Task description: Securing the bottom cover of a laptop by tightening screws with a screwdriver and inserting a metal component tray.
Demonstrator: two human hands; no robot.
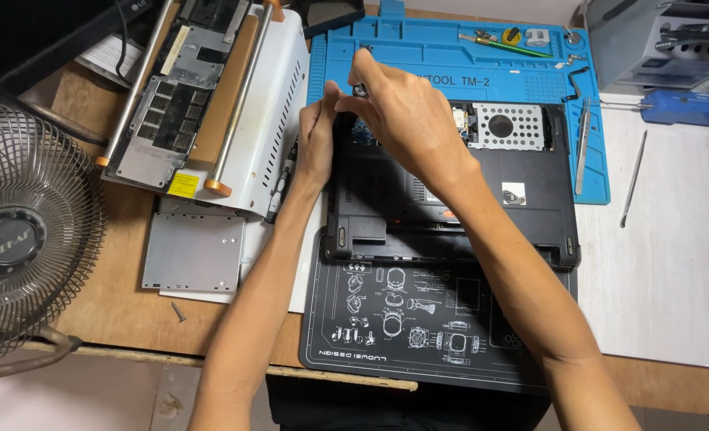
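Item 1. Wooden workbench [115,263], spanning the frame.

Item 2. Blue silicone repair mat [418,56], upper centre. A black printed mat [386,319] lies lower centre.

Item 3. Black laptop base [530,199], centre of frame. It lies underside up across both mats, cover off, with a perforated metal drive bay [502,126] exposed at its upper right. Likely rigid but fragile inside; best held by the outer plastic edges, not the bare boards.

Item 4. Wire-caged fan [19,239], left edge.

Item 5. White metal machine [278,104], upper left, carrying a removed laptop cover [171,96].

Item 6. Silver plate [193,251], left of centre.

Item 7. Right hand [406,112], upper centre, fingertips pinched on a small dark part [360,89] over the base's upper left corner; light, easily dropped.

Item 8. Left hand [316,144], pressed against the same corner. Whether it grips anything cannot be told.

Item 9. Loose screw [179,312], lower left.
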